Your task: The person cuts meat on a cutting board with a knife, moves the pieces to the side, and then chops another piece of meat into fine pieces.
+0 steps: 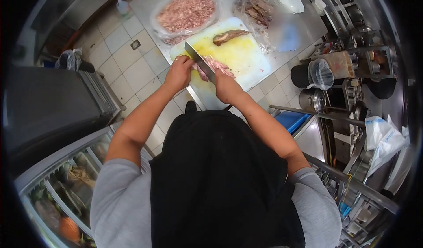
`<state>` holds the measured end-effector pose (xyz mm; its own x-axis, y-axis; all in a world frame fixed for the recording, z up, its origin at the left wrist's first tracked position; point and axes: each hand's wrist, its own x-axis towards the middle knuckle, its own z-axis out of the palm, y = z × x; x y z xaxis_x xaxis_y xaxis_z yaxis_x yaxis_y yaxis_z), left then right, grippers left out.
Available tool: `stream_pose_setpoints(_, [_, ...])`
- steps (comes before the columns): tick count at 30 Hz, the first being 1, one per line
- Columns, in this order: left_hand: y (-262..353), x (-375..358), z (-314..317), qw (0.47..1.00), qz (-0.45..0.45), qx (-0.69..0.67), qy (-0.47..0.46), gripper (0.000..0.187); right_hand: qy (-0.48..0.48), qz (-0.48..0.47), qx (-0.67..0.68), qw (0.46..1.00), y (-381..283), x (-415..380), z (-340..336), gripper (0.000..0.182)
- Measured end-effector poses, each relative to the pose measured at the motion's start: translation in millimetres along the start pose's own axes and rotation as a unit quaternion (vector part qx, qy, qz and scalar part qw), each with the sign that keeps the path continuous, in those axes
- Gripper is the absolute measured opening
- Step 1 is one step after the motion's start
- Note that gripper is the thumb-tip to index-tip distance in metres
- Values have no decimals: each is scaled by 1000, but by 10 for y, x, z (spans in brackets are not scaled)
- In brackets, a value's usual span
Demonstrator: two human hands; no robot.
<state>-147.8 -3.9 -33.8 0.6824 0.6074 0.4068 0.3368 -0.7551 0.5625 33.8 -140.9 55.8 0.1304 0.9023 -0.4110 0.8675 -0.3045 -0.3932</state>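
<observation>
My right hand is wrapped round the handle of a cleaver, whose wide blade points up and left over the cutting board. Beside the blade's far end, my left hand has its fingers bent together near the board's left edge; what they hold, if anything, is hidden. Sliced meat lies in a small pile under and right of the blade. A longer dark piece of meat rests farther back on the yellow-stained board.
Behind the board are a bag of chopped meat and a plastic bag of dark meat. White bowls stand at the back right. A dark bin and a metal pot are on the right.
</observation>
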Motion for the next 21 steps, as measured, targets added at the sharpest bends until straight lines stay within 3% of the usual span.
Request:
stream_pose_setpoints(4, [-7, 8, 100, 998, -18, -3, -58, 18, -3, 9, 14, 1000, 184, -103, 11, 30])
stream_pose_setpoints(8, [-68, -12, 171, 996, 65, -31, -44, 14, 53, -27, 47, 997, 373, -151, 28, 31])
stream_pose_setpoints(10, [66, -6, 99, 994, 42, -82, -55, 18, 39, -20, 44, 998, 363, -145, 33, 32])
stream_pose_setpoints(21, [216, 1, 89, 987, 140, -29, -71, 23, -12, 30, 43, 999, 100, -255, -58, 29])
